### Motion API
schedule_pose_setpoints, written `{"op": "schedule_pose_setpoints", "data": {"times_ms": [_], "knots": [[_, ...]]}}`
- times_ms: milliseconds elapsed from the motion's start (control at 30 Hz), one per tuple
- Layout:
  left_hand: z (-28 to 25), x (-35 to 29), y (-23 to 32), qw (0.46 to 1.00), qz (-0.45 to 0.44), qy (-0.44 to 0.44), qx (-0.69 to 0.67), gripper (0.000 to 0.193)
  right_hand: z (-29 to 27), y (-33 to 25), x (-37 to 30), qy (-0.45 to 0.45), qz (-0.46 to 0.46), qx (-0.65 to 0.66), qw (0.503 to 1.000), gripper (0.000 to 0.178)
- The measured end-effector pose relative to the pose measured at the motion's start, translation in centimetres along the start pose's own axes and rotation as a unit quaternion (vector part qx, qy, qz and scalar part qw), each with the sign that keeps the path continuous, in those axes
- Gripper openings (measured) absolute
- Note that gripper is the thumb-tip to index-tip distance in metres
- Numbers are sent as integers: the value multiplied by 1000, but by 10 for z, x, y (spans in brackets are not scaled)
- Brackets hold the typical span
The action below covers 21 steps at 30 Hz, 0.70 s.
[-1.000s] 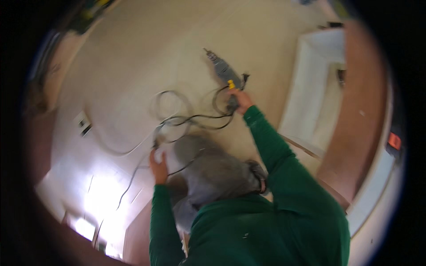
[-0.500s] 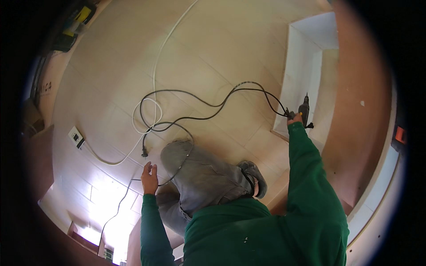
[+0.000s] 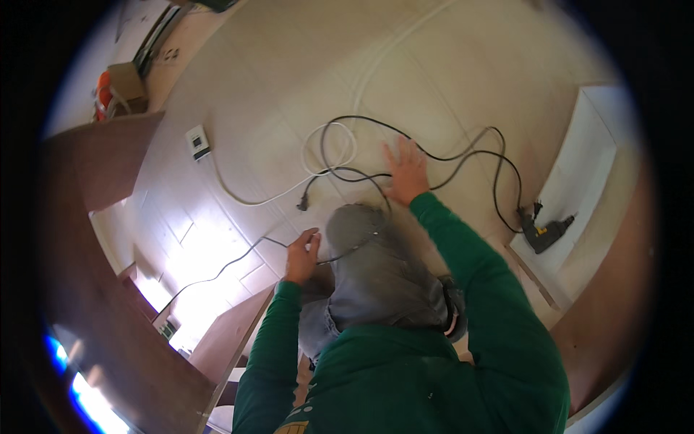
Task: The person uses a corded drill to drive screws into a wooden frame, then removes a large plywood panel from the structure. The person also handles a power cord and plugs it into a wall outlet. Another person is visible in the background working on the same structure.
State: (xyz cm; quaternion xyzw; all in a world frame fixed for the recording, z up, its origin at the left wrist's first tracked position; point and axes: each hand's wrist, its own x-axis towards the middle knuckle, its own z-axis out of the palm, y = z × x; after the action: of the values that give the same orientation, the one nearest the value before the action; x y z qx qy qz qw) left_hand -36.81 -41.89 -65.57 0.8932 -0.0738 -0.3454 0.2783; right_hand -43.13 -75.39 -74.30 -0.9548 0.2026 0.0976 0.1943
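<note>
My right hand (image 3: 407, 172) is open, its fingers spread over a black cable (image 3: 448, 160) that loops across the floor. My left hand (image 3: 301, 258) is by my grey-trousered knee, fingers loosely bent and apart. A thin dark cable (image 3: 238, 265) passes behind this hand; I see no grip on it. Close above it lies a black plug end (image 3: 302, 203). At the right, a dark power drill (image 3: 548, 234) rests on its side at the white panel, its bit toward the upper right. A small black plug (image 3: 537, 210) sits against the drill.
A white cord (image 3: 249, 203) runs from a white socket block (image 3: 197, 142) and loops by the black cable. White boards (image 3: 587, 159) form a corner at the right. Brown panels (image 3: 97, 163) and a small cardboard box (image 3: 128, 87) are at the left.
My right hand has let go at the drill and moved left to the black cable. The drill now lies turned, bit to the upper right. The view has shifted.
</note>
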Motion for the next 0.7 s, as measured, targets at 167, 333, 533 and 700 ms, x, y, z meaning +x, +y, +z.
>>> {"op": "schedule_pose_setpoints", "data": {"times_ms": [167, 333, 533, 700], "knots": [[-14, 5, -11, 1000, -14, 19, -15, 39, 39, 100, -12, -56, 140, 153, 977, 67], [17, 44, -75, 992, -26, 126, 17, 62, 2, 319, -125, -158, 401, -122, 894, 47], [26, 95, -70, 988, -83, 111, 74, 52, -130, 314, -169, 114, 420, -257, 863, 66], [-9, 96, -39, 985, 111, 133, -4, 31, -47, 15, -26, 68, -53, 178, 980, 62]]}}
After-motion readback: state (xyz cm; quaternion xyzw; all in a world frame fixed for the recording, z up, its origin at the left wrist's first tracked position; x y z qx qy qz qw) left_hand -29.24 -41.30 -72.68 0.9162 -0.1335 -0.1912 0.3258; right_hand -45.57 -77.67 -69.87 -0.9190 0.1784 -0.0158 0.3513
